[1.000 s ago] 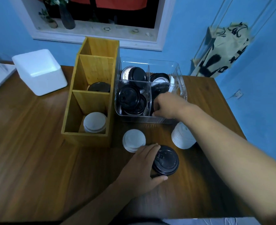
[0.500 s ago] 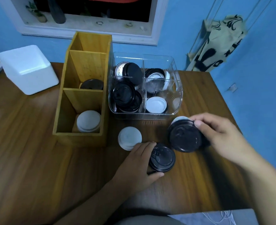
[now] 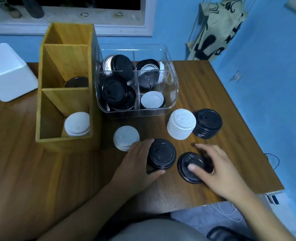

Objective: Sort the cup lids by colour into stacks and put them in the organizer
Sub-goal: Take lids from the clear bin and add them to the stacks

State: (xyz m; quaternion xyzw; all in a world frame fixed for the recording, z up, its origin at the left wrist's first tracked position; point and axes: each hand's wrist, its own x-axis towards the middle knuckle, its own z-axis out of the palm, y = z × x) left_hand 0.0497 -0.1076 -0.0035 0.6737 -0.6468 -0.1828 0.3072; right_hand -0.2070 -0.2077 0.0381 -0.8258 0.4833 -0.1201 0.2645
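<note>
Head view: the left grip point(image 3: 136, 160), a bare hand, is curled round a black stack point(image 3: 162, 156) of lids that stands near the middle of the bench's point(image 3: 21, 171) near edge, fingers on its far side and thumb on its near side. The right grip point(image 3: 211, 169) pinches a single black lid point(image 3: 189, 166), thumb on top, just to the right of that stack; the lid sits tilted, and I cannot tell whether it touches the bench.

A low white stack point(image 3: 125, 137) stands beside the left fingertips. Toward the right edge a tall white stack point(image 3: 181, 124) and a second black stack point(image 3: 207, 123) stand just beside each other.

The wooden organizer point(image 3: 65, 143) runs along the left half of the bench toward the far edge. Its nearest compartment holds white lids point(image 3: 77, 124), the middle one black lids point(image 3: 76, 82); the floor of the farthest is hidden. Just right of it stands a clear bin point(image 3: 138, 112), divided inside, with loose black and white lids mixed together. A white foam box point(image 3: 6, 72) sits at the left edge.
</note>
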